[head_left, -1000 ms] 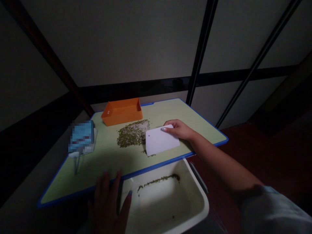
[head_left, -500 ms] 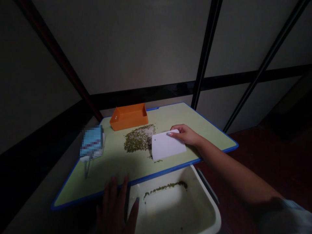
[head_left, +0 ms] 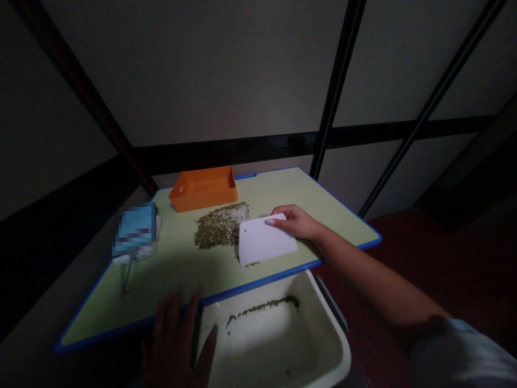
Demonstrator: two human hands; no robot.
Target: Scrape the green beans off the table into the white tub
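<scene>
A white flat scraper [head_left: 264,242] with a small hole near one corner is pinched in my right hand [head_left: 293,221], thumb on its near face. Its left edge stands against a spread pile of small green beans or grains [head_left: 216,229], mixed with a patch of whitish grains, on the pale green table [head_left: 311,196]. My left hand [head_left: 175,334] is dark and partly blurred at the table's front edge. Its fingers are apart, with the thumb over the left side of a white basin [head_left: 274,345]. A line of green grains lies inside the basin.
Behind the pile sits an orange open tray [head_left: 204,188]. A blue pixelated package [head_left: 135,229] lies at the table's left, near a thin stand-like object [head_left: 126,275]. The table has a blue rim [head_left: 258,283]. Panelled walls [head_left: 222,75] close in behind.
The whole scene has shifted slightly left in view. The scraper, pile and right hand keep about the same places on the table.
</scene>
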